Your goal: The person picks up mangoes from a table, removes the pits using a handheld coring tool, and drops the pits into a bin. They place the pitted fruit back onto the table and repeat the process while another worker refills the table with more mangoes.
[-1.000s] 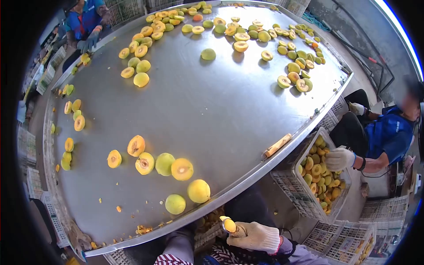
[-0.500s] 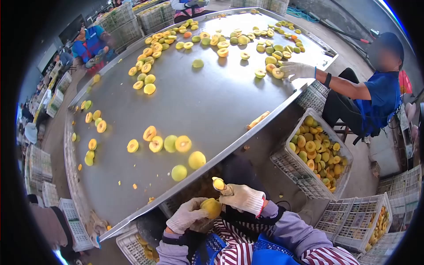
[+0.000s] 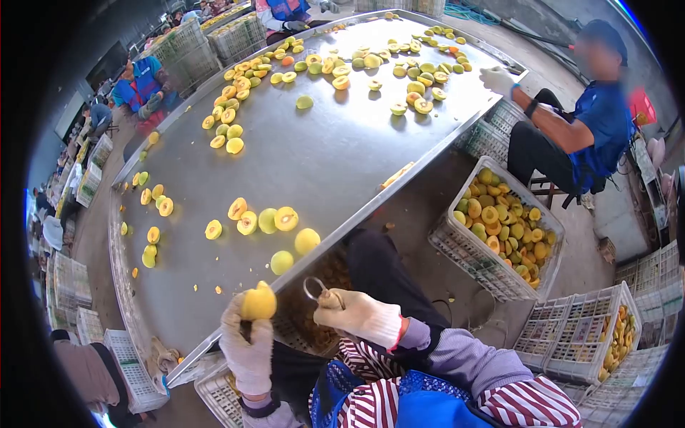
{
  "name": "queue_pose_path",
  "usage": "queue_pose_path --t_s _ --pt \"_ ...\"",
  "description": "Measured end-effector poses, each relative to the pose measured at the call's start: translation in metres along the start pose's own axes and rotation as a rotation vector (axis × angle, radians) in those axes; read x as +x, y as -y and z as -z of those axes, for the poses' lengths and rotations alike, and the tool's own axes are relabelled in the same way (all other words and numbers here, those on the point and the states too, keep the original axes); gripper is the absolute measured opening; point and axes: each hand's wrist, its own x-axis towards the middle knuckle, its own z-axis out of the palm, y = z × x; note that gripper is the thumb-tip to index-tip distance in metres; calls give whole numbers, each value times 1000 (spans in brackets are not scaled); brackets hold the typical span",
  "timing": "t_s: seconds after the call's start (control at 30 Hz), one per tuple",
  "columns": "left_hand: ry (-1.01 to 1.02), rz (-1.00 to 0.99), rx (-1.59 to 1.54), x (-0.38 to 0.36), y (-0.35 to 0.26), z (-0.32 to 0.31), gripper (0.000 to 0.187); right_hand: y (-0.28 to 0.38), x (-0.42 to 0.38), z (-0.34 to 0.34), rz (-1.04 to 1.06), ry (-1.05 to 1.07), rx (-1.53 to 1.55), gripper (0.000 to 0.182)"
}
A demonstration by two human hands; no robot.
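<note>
My left hand (image 3: 246,346), in a white glove, grips a yellow peach (image 3: 260,301) between thumb and fingers at the near edge of the metal table. My right hand (image 3: 364,317), also gloved, is wrapped round the handle of a ring-ended pitting tool (image 3: 312,287). The metal loop points up and has nothing in it; most of the handle is hidden in my fist. The tool is apart from the peach, to its right. Whole-looking peaches (image 3: 307,241) and cut halves (image 3: 286,218) lie on the table just beyond my hands.
The metal table (image 3: 342,157) has a raised rim and carries scattered peach halves. A crate of peaches (image 3: 499,228) stands on the floor to the right, with another crate (image 3: 571,332) nearer. A co-worker in blue (image 3: 592,128) sits at the table's right side; others sit beyond.
My left hand has moved up and left with the peach. My right hand shifted left, and the yellow piece is gone from the tool's loop. The co-worker's gloved hand has drawn away from the fruit.
</note>
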Motion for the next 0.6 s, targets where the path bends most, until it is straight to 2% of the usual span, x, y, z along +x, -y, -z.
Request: queue_pose_path --t_s 0.07,0.1,0.13,0.2,0.27,0.3,0.33,0.4,0.43,0.47,0.5,0.53,0.6 --pt "129 -511 337 -13 -26 -18 44 32 1 7 -270 213 706 34" --pt "156 -631 347 -16 -34 -26 38 58 -5 10 -327 115 714 36" --pt "124 -789 457 -16 -38 -28 32 61 -4 12 -270 123 796 42" --pt "189 -858 409 -13 -42 -29 31 67 -3 17 -347 92 828 39" --pt "323 -870 329 -14 -44 -21 45 71 -3 9 -322 13 976 40" --pt "290 -849 354 -23 -48 -26 45 67 -4 11 -337 47 1032 39" --pt "190 -533 -216 -34 -57 -37 51 64 -6 14 -354 82 1086 39" --pt "165 -121 -686 -36 -35 -28 82 68 -10 8 -315 89 1116 37" --pt "275 25 -718 -35 -23 -25 76 62 -8 4 -377 119 1036 37" --pt "385 167 -751 -33 -17 -23 71 64 -6 0 -318 220 958 38" --pt "425 186 -763 -29 -22 -23 61 70 -6 -5 -342 157 882 37" --pt "407 186 -760 -28 -25 -24 61 75 -7 -10 -366 93 808 37" --pt "249 348 -953 -30 -27 -26 56 74 -10 -15 -272 -102 519 34"
